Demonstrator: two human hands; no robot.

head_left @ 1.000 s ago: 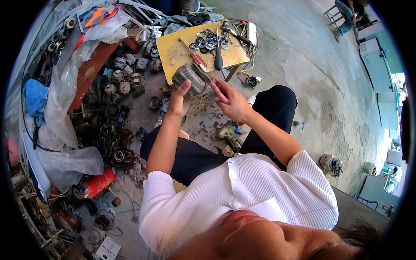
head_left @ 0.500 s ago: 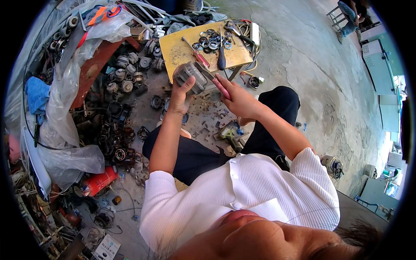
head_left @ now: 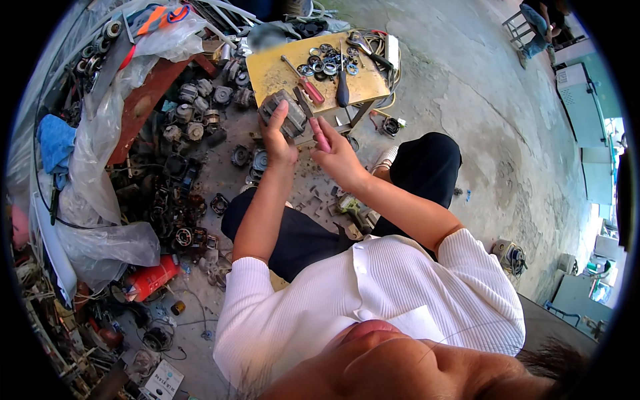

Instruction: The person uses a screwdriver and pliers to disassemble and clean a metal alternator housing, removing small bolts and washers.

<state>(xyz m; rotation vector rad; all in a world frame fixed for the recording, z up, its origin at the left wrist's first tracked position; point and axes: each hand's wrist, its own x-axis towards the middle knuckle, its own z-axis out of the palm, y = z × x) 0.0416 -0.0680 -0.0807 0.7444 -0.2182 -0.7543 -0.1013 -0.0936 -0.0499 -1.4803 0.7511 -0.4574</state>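
Observation:
Above the near edge of the low yellow table [head_left: 270, 77], my left hand [head_left: 279, 141] is closed round a grey, ribbed metal motor part [head_left: 291, 121], thumb laid along its side. My right hand [head_left: 340, 160] grips the pink handle of a chisel-like tool [head_left: 320, 136]. Its flat dark blade points up and left, beside the motor part; whether they touch I cannot tell. On the tabletop lie a red-handled screwdriver [head_left: 311, 91], a black-handled screwdriver [head_left: 343, 88] and several small rings [head_left: 328, 67].
Old motors [head_left: 193, 110] and dark parts heap on the floor to the left, beside plastic sheeting [head_left: 93, 193]. Between my legs lies a green power tool [head_left: 351, 205] among scraps. Cables and a hammer-like tool [head_left: 367, 50] lie at the table's right. A person [head_left: 537, 33] sits far right.
Both hands have shifted slightly, the right one left and down with its tool. The motor part has turned a little, and the blade now stands more upright beside it.

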